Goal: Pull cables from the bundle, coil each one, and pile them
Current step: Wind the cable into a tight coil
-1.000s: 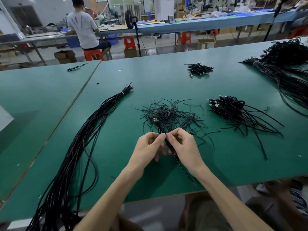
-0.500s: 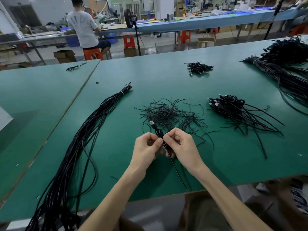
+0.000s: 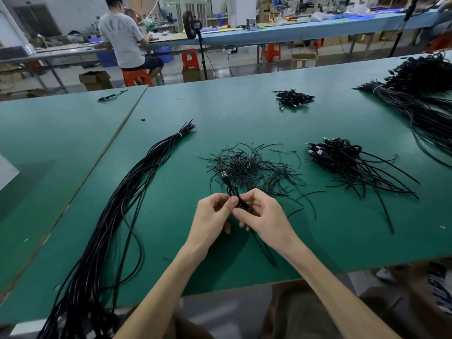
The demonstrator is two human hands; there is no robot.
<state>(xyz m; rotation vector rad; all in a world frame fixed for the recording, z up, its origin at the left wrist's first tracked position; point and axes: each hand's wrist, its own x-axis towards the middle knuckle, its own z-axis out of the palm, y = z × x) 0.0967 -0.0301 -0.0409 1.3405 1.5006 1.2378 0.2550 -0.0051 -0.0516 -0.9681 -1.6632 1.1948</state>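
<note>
Hands meet over a green table (image 3: 244,113): the left hand (image 3: 212,220) and right hand (image 3: 263,216) both pinch a black cable (image 3: 231,189), its plug pointing away, between the long bundle (image 3: 117,206) and a pile of coiled cables (image 3: 342,159).

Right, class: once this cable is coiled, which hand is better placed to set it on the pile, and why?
Right, probably. The right hand pinches the cable, and the pile of coiled cables lies on its side; the left hand would have to cross.
</note>
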